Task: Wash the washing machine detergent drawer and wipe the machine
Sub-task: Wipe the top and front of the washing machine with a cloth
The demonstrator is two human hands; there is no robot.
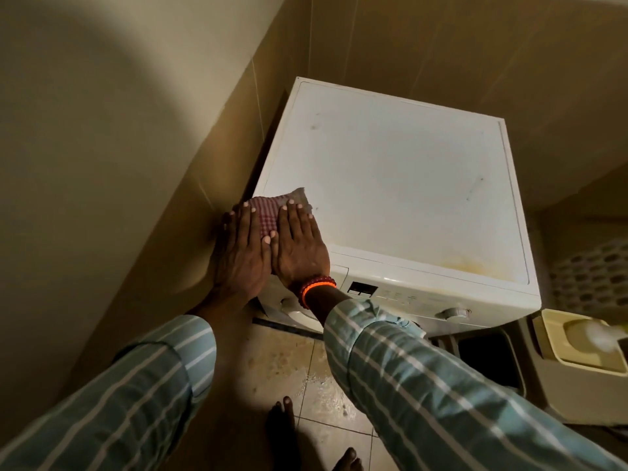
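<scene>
Pressing flat: left hand, right hand, fingers straight | checked woven cloth; smooth white washing machine top

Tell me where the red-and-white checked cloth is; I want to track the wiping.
In the head view, the red-and-white checked cloth lies on the white washing machine's top, at its front-left corner, under both flat hands.

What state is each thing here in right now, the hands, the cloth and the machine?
Left hand: flat, fingers straight, pressing on the cloth.
Right hand: flat, fingers straight, pressing on the cloth.
Checked cloth: spread on the machine's near left corner, under both hands.
Washing machine: top bare, marked, yellowish stain near the front edge.
Floor: wet patch.
</scene>
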